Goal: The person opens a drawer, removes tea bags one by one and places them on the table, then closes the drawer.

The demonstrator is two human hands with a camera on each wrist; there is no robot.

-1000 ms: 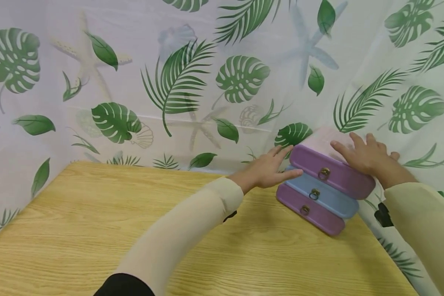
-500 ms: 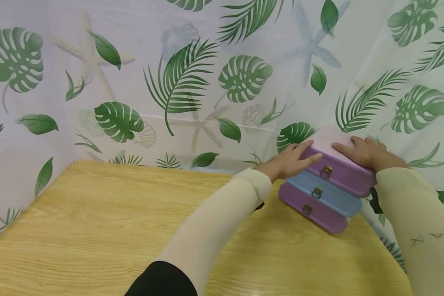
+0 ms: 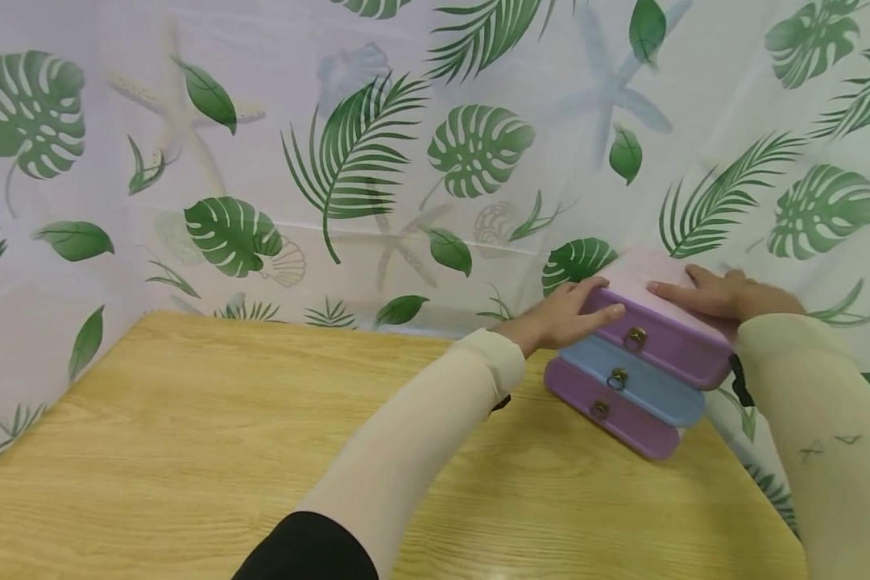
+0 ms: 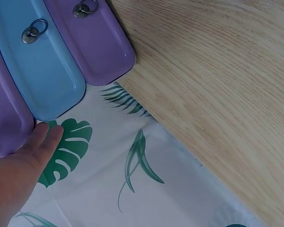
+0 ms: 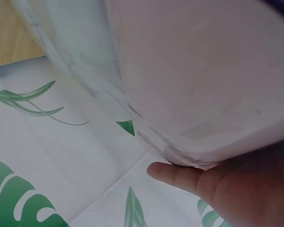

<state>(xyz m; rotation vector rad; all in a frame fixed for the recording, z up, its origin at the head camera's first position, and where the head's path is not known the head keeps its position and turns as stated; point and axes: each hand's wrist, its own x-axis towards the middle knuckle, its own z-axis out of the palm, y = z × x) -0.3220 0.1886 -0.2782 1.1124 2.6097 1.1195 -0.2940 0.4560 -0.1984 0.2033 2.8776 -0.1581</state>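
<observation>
A small chest of three drawers stands at the table's back right, leaning in the head view. Its top purple drawer point(image 3: 674, 346) lies above a blue drawer point(image 3: 652, 387) and a lower purple drawer point(image 3: 631, 423), each with a ring pull. My left hand point(image 3: 567, 316) touches the left end of the top drawer, thumb across its front; the left wrist view shows fingertips point(image 4: 49, 135) beside the drawer's rounded end. On the pale pink top point(image 3: 641, 274) rests my right hand point(image 3: 714, 294), thumb laid out straight. In the right wrist view a straight digit lies along the pink casing's point(image 5: 203, 71) lower edge.
The wooden table point(image 3: 225, 435) stretches left and forward of the chest. A white leaf-print cloth point(image 3: 377, 161) hangs behind it and down past the table's right edge point(image 3: 754, 491). The chest's right side sits close to that edge.
My left hand has moved right and up onto the top drawer's left end. The right hand has shifted slightly left and lies lower over the chest's top. The chest stays nearly in place.
</observation>
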